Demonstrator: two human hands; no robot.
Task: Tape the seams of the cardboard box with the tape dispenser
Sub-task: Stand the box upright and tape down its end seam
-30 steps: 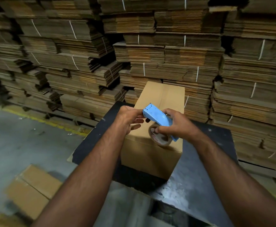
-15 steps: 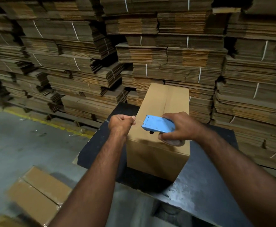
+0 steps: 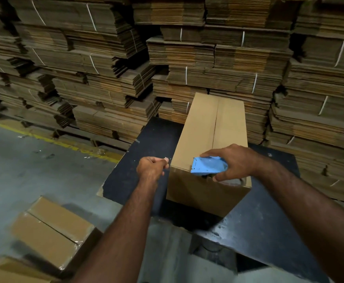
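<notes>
Fingers grip blue tape dispenser | cardboard box seam untaped

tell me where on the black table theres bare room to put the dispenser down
Two bare patches on the black table: one left of the cardboard box, beyond the left hand; one on the near right, between the box's front face and the right forearm. It is crowded at the box's near edge, where the right hand grips the tape dispenser.
</notes>
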